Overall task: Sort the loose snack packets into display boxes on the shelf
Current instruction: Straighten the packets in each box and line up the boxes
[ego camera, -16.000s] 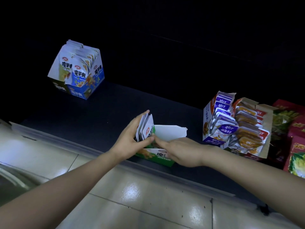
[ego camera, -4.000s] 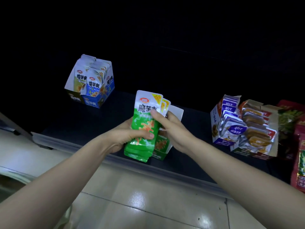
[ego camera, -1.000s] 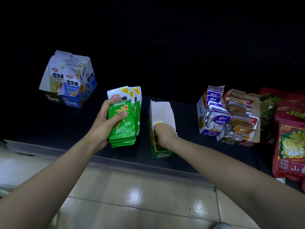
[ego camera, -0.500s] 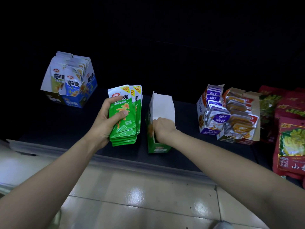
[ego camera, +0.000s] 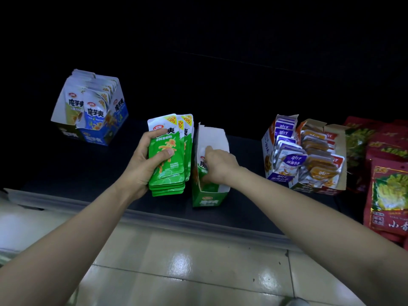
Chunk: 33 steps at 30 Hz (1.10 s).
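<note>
My left hand grips a stack of several green snack packets, held upright above the dark shelf. Just to their right stands a green and white display box with its white flap raised. My right hand reaches into that box, fingers curled round a green packet inside it, of which only the top edge shows.
A blue display box of blue and white packets stands at the back left. A purple packet box and an orange packet box sit to the right, with red bags beyond. Below the shelf edge lies a tiled floor.
My right hand has risen slightly inside the green box, and a packet top shows beside its fingers. My left hand keeps the green stack in about the same place.
</note>
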Motion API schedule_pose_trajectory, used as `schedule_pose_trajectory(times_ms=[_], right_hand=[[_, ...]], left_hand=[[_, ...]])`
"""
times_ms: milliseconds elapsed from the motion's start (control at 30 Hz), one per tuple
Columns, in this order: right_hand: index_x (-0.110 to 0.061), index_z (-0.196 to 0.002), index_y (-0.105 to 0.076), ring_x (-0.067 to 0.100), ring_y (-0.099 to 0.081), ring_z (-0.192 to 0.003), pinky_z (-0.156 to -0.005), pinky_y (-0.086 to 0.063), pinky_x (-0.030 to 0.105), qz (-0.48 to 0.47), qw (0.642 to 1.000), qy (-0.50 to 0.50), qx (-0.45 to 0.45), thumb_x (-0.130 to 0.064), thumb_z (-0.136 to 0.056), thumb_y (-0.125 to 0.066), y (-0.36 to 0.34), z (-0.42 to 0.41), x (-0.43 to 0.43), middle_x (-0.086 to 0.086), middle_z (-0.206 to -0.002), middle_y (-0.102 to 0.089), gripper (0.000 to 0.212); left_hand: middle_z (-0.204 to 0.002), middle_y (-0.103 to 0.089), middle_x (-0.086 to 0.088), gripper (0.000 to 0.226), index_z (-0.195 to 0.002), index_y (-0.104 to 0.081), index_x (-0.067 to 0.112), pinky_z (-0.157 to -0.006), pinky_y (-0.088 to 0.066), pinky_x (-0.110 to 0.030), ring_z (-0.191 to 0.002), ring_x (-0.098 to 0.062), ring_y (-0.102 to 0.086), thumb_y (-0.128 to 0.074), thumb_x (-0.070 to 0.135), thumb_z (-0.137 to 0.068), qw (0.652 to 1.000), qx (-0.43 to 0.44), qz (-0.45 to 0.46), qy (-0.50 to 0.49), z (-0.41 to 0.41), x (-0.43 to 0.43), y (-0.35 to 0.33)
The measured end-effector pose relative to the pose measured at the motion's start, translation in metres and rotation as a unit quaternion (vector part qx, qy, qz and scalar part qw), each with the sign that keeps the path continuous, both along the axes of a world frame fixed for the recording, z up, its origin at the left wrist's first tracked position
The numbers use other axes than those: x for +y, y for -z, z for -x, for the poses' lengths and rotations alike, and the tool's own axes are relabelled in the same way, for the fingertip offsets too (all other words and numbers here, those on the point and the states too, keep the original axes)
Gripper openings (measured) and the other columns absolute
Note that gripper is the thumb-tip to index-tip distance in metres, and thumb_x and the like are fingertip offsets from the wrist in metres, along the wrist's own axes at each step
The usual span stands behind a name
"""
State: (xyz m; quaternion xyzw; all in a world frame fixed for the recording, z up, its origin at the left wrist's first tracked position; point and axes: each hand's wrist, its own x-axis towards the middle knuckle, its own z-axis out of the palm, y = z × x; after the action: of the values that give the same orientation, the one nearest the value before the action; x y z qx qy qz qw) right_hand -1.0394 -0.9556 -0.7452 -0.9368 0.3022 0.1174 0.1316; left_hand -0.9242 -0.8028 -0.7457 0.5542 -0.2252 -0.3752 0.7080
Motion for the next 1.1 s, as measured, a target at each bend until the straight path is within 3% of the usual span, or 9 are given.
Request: schedule_pose_trajectory(times_ms=[233,333,400,500,600,700,833,967,1100], right_hand=[[-0.013,-0.101,-0.038,0.024,-0.050,-0.084,-0.064,-0.036,0.034,0.003,1.000,-0.017,0.002,-0.045,-0.070,-0.083,-0.010,0.000,-0.005,0.002,-0.094,-0.050,0.064],[-0.016,-0.101,-0.055,0.023,-0.051,-0.085,-0.066,-0.036,0.031,0.014,0.999,-0.014,-0.041,-0.036,-0.075,-0.081,-0.013,-0.002,-0.012,-0.001,-0.092,-0.052,0.042],[-0.016,-0.074,-0.053,0.025,-0.050,-0.075,-0.057,-0.032,0.030,0.026,0.997,-0.022,-0.065,-0.025,-0.080,-0.076,-0.011,0.000,-0.016,-0.001,-0.073,-0.049,0.025],[-0.017,-0.060,-0.045,0.023,-0.044,-0.065,-0.051,-0.028,0.031,-0.009,0.993,-0.017,-0.119,-0.024,-0.082,-0.072,-0.011,0.006,-0.022,-0.003,-0.058,-0.041,0.035],[-0.014,-0.079,-0.071,0.019,-0.058,-0.075,-0.063,-0.045,0.034,-0.078,0.965,0.019,-0.250,-0.025,-0.083,-0.073,-0.015,0.011,-0.037,0.001,-0.078,-0.064,0.012],[-0.007,-0.090,-0.076,0.019,-0.051,-0.097,-0.078,-0.039,0.028,-0.094,0.929,0.087,-0.347,-0.024,-0.083,-0.076,-0.008,0.011,-0.052,0.002,-0.100,-0.054,0.019],[-0.009,-0.101,-0.076,0.017,-0.040,-0.123,-0.096,-0.031,0.022,-0.119,0.917,0.127,-0.358,-0.022,-0.085,-0.074,0.014,0.003,-0.058,0.007,-0.132,-0.046,0.021],[-0.010,-0.099,-0.076,0.011,-0.055,-0.107,-0.090,-0.044,0.028,-0.119,0.904,0.092,-0.400,-0.018,-0.085,-0.074,0.027,-0.008,-0.056,0.004,-0.119,-0.060,0.016],[-0.018,-0.099,-0.059,0.013,-0.060,-0.076,-0.065,-0.048,0.033,-0.114,0.898,0.102,-0.413,-0.014,-0.084,-0.073,0.037,-0.012,-0.054,-0.004,-0.087,-0.062,0.021]], left_hand=[[-0.105,-0.068,-0.002,0.047,-0.121,-0.054,0.025,-0.060,-0.057,-0.028,-0.080,-0.014,-0.070,-0.065,0.007,-0.080,1.000,0.005,0.010,0.002,0.000,-0.001,0.001],[-0.103,-0.070,-0.001,0.048,-0.121,-0.054,0.025,-0.062,-0.057,-0.029,-0.081,-0.015,-0.069,-0.066,0.010,-0.077,1.000,0.006,0.007,0.003,0.000,-0.002,0.003],[-0.105,-0.070,-0.001,0.044,-0.121,-0.055,0.026,-0.063,-0.057,-0.029,-0.083,-0.015,-0.070,-0.064,0.005,-0.083,1.000,0.006,0.005,0.001,-0.003,-0.002,0.005],[-0.109,-0.068,-0.003,0.043,-0.120,-0.055,0.027,-0.064,-0.058,-0.029,-0.084,-0.016,-0.070,-0.064,0.006,-0.084,1.000,0.003,0.009,-0.010,-0.008,0.001,0.007],[-0.113,-0.067,-0.005,0.044,-0.120,-0.054,0.027,-0.066,-0.059,-0.032,-0.087,-0.018,-0.069,-0.064,0.007,-0.082,1.000,0.001,0.018,-0.022,-0.011,0.003,0.008],[-0.113,-0.067,-0.004,0.045,-0.121,-0.054,0.026,-0.069,-0.059,-0.033,-0.089,-0.019,-0.068,-0.064,0.007,-0.082,0.999,0.000,0.024,-0.024,-0.011,0.003,0.006],[-0.112,-0.068,-0.004,0.049,-0.121,-0.054,0.025,-0.068,-0.058,-0.032,-0.090,-0.017,-0.068,-0.067,0.012,-0.075,1.000,-0.010,0.027,-0.008,-0.006,0.003,0.000],[-0.107,-0.069,-0.001,0.051,-0.123,-0.053,0.023,-0.067,-0.057,-0.030,-0.087,-0.015,-0.068,-0.066,0.010,-0.076,0.999,-0.028,0.022,0.011,0.000,0.006,-0.003],[-0.099,-0.071,0.005,0.049,-0.123,-0.053,0.022,-0.064,-0.057,-0.029,-0.083,-0.014,-0.068,-0.065,0.007,-0.078,0.999,-0.041,0.012,0.025,0.003,0.008,-0.004]])
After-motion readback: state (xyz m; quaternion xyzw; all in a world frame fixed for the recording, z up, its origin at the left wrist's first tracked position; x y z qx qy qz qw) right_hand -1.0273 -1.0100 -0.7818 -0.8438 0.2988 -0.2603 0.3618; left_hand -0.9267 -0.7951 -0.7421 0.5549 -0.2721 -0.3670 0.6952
